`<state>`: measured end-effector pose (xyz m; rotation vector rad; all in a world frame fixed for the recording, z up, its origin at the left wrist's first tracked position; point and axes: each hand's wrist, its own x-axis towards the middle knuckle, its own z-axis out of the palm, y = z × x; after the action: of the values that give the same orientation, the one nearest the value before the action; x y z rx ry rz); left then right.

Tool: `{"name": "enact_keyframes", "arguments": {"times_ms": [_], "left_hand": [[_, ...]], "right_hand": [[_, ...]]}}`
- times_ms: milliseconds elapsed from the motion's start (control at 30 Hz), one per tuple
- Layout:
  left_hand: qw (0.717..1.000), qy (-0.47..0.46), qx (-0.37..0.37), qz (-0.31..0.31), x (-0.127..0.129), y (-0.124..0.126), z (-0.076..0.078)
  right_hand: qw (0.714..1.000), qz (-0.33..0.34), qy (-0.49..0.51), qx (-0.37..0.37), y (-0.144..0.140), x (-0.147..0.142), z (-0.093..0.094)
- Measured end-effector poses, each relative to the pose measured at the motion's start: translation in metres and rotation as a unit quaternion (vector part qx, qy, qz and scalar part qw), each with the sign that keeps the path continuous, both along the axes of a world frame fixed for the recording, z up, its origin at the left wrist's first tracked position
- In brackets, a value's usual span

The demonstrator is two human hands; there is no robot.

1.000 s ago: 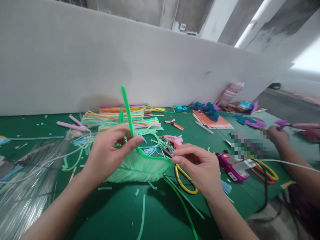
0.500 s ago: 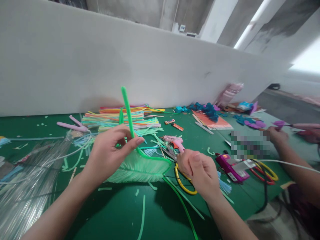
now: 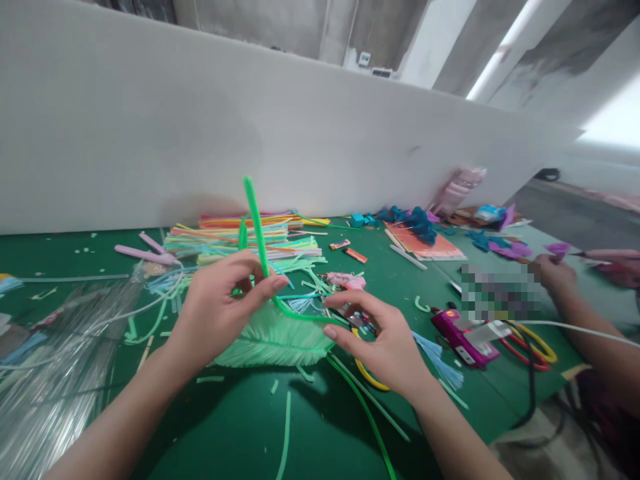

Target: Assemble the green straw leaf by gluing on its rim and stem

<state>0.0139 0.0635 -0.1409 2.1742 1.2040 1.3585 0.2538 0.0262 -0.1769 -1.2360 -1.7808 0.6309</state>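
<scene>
A pale green feathery leaf, edged with bright green pipe cleaner, hangs above the table. My left hand pinches it at its upper edge, where a length of green pipe cleaner sticks straight up. At the leaf's right end is my right hand, thumb and fingers apart; its thumb tip overlaps the leaf's edge, and whether it touches I cannot tell. Yellow-handled scissors lie on the table partly behind this hand. A pink glue gun shows just beyond it.
Bundled pipe cleaners lie along the white partition. Clear plastic wrap covers the left side of the green table. On the right are a magenta power strip with cables and another person's hand.
My right hand has shifted left and opened its fingers, leaving the scissors, and now stands at the leaf's tip. My left hand and the leaf have hardly moved.
</scene>
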Motion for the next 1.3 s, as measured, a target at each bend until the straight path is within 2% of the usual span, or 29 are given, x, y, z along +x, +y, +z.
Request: {"name": "enact_keyframes", "arguments": {"times_ms": [100,667,833,1000,1300], "left_hand": [[1.0,-0.006,-0.003,0.001,0.0,0.0,0.0],[1.0,-0.004,-0.009,0.002,0.0,-0.001,0.0],[1.0,-0.005,-0.013,-0.002,0.0,-0.002,0.001],[1.0,0.003,-0.012,-0.005,0.0,-0.001,0.0],[1.0,0.004,-0.011,-0.008,0.0,-0.002,0.0]], "right_hand": [[1.0,0.016,-0.011,-0.024,0.001,0.0,-0.004],[0.998,0.051,-0.012,-0.015,0.007,0.005,-0.012],[0.998,0.026,-0.038,-0.052,0.006,0.006,-0.009],[0.994,0.052,-0.037,-0.089,0.003,0.011,-0.006],[0.981,0.086,0.026,-0.17,0.0,0.012,-0.007]]}}
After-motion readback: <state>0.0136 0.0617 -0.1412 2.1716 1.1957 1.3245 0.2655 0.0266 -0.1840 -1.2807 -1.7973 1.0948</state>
